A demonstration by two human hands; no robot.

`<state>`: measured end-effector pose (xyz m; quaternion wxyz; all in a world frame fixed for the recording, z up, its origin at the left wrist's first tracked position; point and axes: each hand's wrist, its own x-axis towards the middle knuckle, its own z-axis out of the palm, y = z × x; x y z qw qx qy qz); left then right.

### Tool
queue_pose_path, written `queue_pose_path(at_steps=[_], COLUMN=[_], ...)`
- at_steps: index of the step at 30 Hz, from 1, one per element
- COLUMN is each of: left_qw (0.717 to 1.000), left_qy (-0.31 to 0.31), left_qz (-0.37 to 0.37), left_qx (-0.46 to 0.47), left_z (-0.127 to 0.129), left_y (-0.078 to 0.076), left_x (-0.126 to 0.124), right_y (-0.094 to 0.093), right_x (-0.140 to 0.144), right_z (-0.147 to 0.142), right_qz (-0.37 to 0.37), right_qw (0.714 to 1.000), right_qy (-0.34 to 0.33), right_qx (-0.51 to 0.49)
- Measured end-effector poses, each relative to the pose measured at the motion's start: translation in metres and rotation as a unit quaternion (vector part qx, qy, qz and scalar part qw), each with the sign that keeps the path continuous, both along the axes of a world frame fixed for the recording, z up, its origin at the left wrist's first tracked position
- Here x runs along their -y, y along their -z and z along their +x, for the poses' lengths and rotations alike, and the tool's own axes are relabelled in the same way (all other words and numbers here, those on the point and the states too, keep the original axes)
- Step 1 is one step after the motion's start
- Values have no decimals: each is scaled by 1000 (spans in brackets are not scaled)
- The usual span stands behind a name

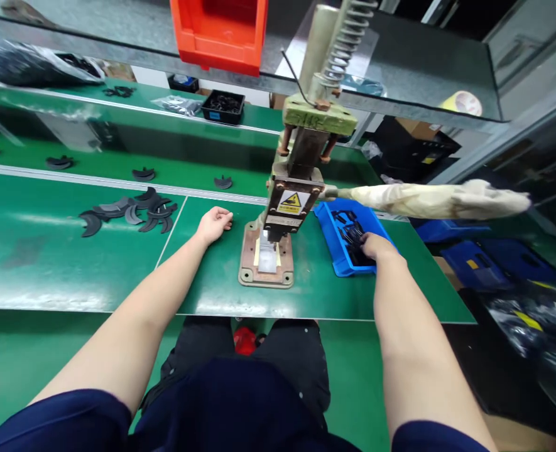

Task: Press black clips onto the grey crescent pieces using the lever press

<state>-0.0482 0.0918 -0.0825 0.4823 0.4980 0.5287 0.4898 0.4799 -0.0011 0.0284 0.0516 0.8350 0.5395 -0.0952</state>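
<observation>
My left hand (215,225) rests on the green table with its fingers loosely curled, and nothing shows in them. Just right of it stands a hand press (289,201) with a yellow warning label. A small metal plate (267,252) lies on the press base (264,276) under the ram. My right hand (377,246) reaches into a blue bin (348,271) of small black parts (350,233). Its fingertips are bent down among the parts, and whatever they grip is hidden. Left of my left hand lies a pile of curved black pieces (131,209).
The press lever (428,199), wrapped in pale material, sticks out rightward above the blue bin. Single curved pieces (222,182) lie spaced along the green strip behind. An orange bin (221,50) sits on the overhead shelf. A black tray (223,108) stands at the back.
</observation>
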Motion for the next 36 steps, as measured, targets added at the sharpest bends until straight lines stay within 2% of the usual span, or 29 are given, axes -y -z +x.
queue_pose_path(at_steps=[3,5,9,14,19,22,24,26,29,32,34,36], left_qw=[1000,1000,1000,999,998,996,994,994,996,990,972,947], left_qy=[2,4,-1,-9,11,16,4,-18,-19,69,142,199], left_qz=[4,6,5,-5,-23,-35,-38,-20,47,115,185,252], left_qx=[5,9,29,45,57,75,99,111,79,36,2,-33], left_z=[-1,-2,-2,0,-2,-7,-9,-6,9,32,45,53], left_y=[3,4,0,-14,-24,-25,-26,-30,-44,-64,-76,-86], left_x=[-2,-3,0,15,42,61,77,99,145,197,223,240], right_y=[-2,-5,-12,-18,-21,-23,-19,-10,11,30,36,36], right_x=[0,5,22,47,67,79,91,105,130,156,171,182], right_z=[2,2,0,-10,-24,-36,-50,-75,-133,-199,-236,-260], right_qz=[-22,-5,73,164,264,337,391,445,497,498,481,460], right_qw=[999,999,995,982,948,909,871,823,749,688,658,636], right_qy=[37,51,74,81,94,84,68,49,14,-36,-72,-103], right_qx=[-3,0,-1,-54,-148,-231,-291,-349,-438,-527,-575,-611])
